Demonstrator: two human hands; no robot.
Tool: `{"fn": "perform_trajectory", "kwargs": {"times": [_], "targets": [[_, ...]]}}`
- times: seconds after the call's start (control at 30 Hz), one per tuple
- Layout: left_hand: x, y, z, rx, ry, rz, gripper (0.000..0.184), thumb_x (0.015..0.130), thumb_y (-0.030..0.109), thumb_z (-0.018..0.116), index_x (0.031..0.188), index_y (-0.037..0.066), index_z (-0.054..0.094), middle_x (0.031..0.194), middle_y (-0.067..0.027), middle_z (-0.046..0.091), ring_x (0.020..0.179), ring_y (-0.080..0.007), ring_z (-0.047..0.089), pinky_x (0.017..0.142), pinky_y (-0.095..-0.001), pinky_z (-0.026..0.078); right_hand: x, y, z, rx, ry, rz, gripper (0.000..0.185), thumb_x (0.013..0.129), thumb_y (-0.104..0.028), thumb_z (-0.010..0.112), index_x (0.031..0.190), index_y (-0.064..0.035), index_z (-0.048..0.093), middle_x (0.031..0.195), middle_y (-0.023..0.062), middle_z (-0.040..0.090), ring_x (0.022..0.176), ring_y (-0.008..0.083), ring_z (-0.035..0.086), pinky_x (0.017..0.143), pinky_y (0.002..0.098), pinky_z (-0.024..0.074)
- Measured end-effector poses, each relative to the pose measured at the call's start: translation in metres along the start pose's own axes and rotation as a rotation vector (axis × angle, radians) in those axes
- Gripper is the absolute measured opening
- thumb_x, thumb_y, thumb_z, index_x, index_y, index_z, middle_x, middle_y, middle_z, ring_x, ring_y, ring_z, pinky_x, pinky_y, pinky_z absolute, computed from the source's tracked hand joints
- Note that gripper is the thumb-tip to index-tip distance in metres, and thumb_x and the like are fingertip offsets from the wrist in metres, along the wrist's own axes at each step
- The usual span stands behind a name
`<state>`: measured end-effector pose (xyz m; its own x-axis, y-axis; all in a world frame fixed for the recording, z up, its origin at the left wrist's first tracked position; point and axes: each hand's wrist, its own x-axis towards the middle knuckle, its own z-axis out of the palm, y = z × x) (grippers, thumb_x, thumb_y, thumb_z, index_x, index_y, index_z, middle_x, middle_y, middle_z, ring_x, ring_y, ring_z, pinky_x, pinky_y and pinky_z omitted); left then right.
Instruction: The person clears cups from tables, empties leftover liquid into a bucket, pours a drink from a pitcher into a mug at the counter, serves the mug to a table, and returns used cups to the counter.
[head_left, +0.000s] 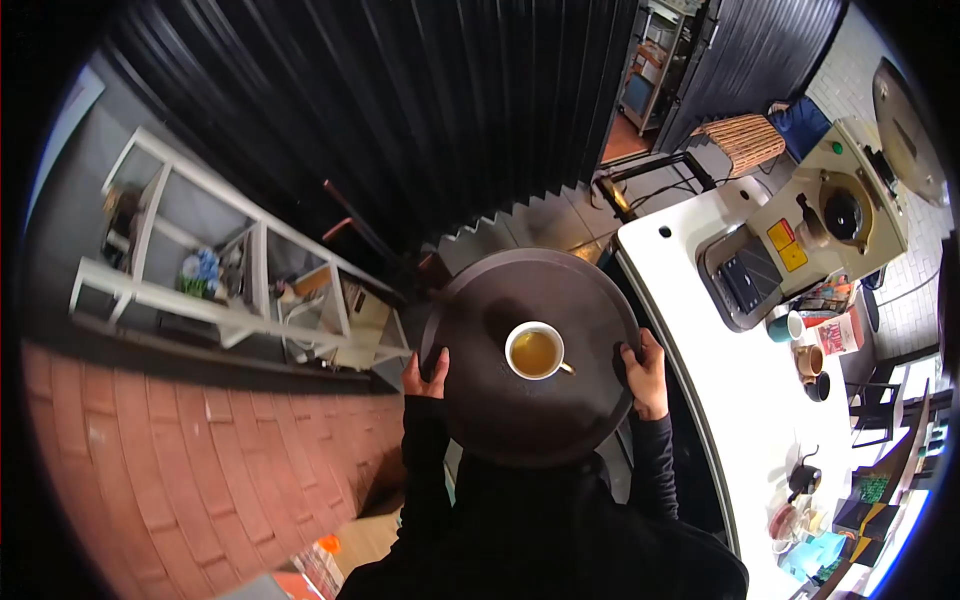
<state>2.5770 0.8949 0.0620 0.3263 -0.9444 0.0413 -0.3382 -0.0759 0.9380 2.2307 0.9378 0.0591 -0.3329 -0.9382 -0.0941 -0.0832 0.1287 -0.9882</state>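
A round dark brown serving tray [530, 425] is held level in front of my body, one hand at each side. My left hand [427, 374] grips its left rim, the thumb on top and the fingers mostly hidden beneath. On the opposite rim, my right hand [646, 375] has the same hold, thumb over the edge. Near the middle of the tray stands a white cup [534, 350] with amber liquid in it, upright, its handle pointing to the lower right. Neither hand touches the cup.
To the right runs a white counter [690, 330] bearing a machine [835, 215], mugs [808, 358] and a black gooseneck kettle [804, 474]. A black corrugated wall [380, 100] rises ahead. On the left stand a white shelf frame [190, 295] and a brick surface [200, 450].
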Motion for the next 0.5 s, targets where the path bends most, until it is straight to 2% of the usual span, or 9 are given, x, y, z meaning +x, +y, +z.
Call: {"fn": "perform_trajectory", "kwargs": {"times": [0.07,0.1,0.13,0.17,0.2,0.23,0.33,0.5], "targets": [[0.038,0.012,0.018,-0.029,-0.019,-0.005,0.033,0.085,0.025,0.072,0.101,-0.002,0.062,0.09,-0.0119,0.066,0.08,-0.0194,0.061,0.075,-0.0344,0.048,0.021,0.021,0.015,0.126,0.204,-0.065,0.047,0.088,0.0,0.06,0.131,0.003,0.042,0.108,0.0095,0.059,0.097,0.0135,0.057,0.084,0.0253,0.0458],[0.062,0.009,0.028,-0.037,-0.047,0.0,0.032,0.085,0.025,0.072,0.101,-0.001,0.062,0.09,-0.0117,0.065,0.079,-0.0189,0.06,0.074,-0.0341,0.048,0.038,0.023,0.012,0.049,0.147,-0.017,0.057,0.083,0.002,0.062,0.135,0.0044,0.038,0.118,0.013,0.056,0.104,0.0165,0.056,0.09,0.0279,0.0458],[0.086,0.007,0.037,-0.045,-0.075,0.005,0.032,0.085,0.025,0.072,0.1,-0.001,0.062,0.089,-0.0114,0.065,0.079,-0.0184,0.06,0.073,-0.0339,0.048,0.052,0.016,0.021,0.062,0.195,-0.016,0.057,0.083,0.002,0.062,0.135,0.0044,0.038,0.118,0.013,0.056,0.104,0.0165,0.056,0.09,0.0279,0.0458],[0.111,-0.009,0.05,-0.044,-0.076,0.135,0.03,0.085,0.024,0.072,0.099,-0.001,0.062,0.087,-0.0106,0.065,0.078,-0.0181,0.059,0.073,-0.0333,0.048,0.064,0.008,0.027,0.021,0.244,-0.01,0.058,0.083,0.002,0.062,0.135,0.0056,0.037,0.119,0.014,0.055,0.105,0.0175,0.056,0.09,0.0287,0.0461],[0.138,0.007,0.059,-0.077,-0.124,0.136,0.029,0.085,0.023,0.071,0.098,-0.001,0.062,0.084,-0.0098,0.065,0.076,-0.018,0.059,0.072,-0.0331,0.048,0.076,0.001,0.035,-0.022,0.292,-0.007,0.06,0.082,0.003,0.063,0.135,0.0067,0.036,0.121,0.015,0.053,0.106,0.0186,0.055,0.09,0.0295,0.0463],[0.164,0.023,0.067,-0.111,-0.173,0.136,0.027,0.085,0.023,0.071,0.096,-0.001,0.063,0.082,-0.0089,0.065,0.074,-0.0179,0.059,0.07,-0.0329,0.048,0.09,-0.005,0.041,0.094,0.301,0.097,0.07,0.079,-0.007,0.068,0.137,0.0111,0.032,0.135,0.0224,0.042,0.128,0.0293,0.042,0.106,0.0356,0.0355],[0.234,0.056,0.094,-0.029,-0.271,0.23,0.026,0.085,0.022,0.071,0.096,-0.001,0.063,0.08,-0.0079,0.066,0.071,-0.0171,0.059,0.069,-0.0324,0.048,0.131,-0.044,0.063,0.148,0.361,0.157,0.072,0.078,-0.009,0.068,0.138,0.0108,0.031,0.137,0.023,0.04,0.13,0.0303,0.038,0.108,0.0361,0.0332],[0.344,0.067,0.142,-0.057,-0.494,0.233,0.027,0.084,0.021,0.073,0.097,-0.001,0.064,0.08,-0.0065,0.066,0.071,-0.0121,0.058,0.067,-0.0291,0.047,0.19,-0.029,0.084,0.084,0.503,0.208,0.073,0.076,-0.013,0.069,0.137,0.01,0.035,0.137,0.0227,0.04,0.131,0.0298,0.037,0.108,0.0369,0.0323]]}}
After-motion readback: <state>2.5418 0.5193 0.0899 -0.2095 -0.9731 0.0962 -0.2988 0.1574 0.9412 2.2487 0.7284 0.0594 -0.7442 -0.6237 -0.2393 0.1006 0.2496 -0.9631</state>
